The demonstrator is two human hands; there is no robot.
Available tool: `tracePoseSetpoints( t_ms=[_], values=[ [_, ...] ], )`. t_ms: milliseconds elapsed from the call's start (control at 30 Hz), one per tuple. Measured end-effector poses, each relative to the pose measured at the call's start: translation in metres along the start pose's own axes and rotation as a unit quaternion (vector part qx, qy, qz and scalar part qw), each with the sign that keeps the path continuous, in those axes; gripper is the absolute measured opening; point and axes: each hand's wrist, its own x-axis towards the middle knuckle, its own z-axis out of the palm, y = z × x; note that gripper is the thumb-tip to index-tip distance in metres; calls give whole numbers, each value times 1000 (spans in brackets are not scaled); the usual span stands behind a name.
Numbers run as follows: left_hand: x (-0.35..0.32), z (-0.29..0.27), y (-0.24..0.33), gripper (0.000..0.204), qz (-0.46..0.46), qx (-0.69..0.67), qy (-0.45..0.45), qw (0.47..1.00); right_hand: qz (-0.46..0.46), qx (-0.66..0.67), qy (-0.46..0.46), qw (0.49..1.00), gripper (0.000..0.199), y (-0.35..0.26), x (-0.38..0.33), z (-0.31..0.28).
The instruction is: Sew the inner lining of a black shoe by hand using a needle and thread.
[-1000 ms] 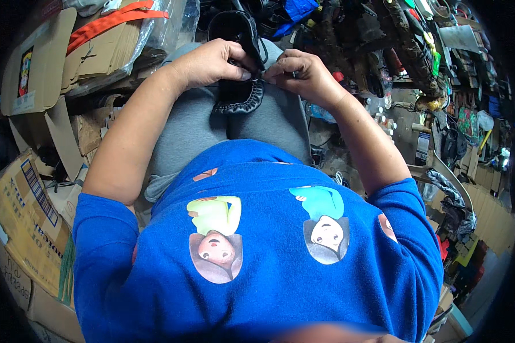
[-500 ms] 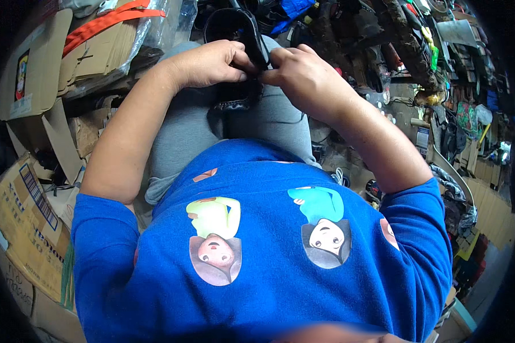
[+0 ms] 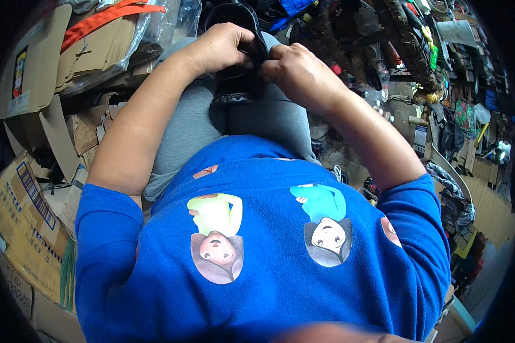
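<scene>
A black shoe (image 3: pixel 232 99), glossy and seemingly leather, lies across my lap between my knees, with a stitched edge at its near end. My left hand (image 3: pixel 228 48) is closed on its upper rim, the thumb and fingers bent in over the opening. Close by on the right, my right hand (image 3: pixel 297 71) is pinched at the shoe's right side. The fingertips of that hand are partly hidden in dark shadow, so whether they hold anything small besides the shoe does not show.
Cardboard boxes (image 3: pixel 31 211) and flattened cardboard (image 3: pixel 100 51) with an orange strap (image 3: pixel 111 22) stand on the left. Dark, cluttered tools and parts fill the right side. Something blue (image 3: pixel 292 11) lies beyond my knees.
My left hand has moved slightly up and to the right along the shoe's rim. The shoe's near end has shifted a little upward; my right hand stays close to it.
</scene>
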Motion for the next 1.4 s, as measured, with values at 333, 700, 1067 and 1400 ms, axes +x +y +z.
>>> tracePoseSetpoints(
  t_ms=[333, 700, 1067, 1400],
  values=[
    [-102, 15, 21, 39, -18, 126, 127, 984, 212, 465, 28, 859, 22, 33, -40, 12],
    [-82, -1, 20, 34, 85, -200, 303, 928, 263, 557, 55, 786, 27, 57, -53, -5],
    [-60, 16, 9, 38, 105, -600, 226, 760, 158, 59, 37, 985, 38, 34, -45, 36],
    [-89, -12, -24, 39, 68, -581, 163, 794, 164, 15, 27, 986, 32, 41, -67, 48]
  ],
)
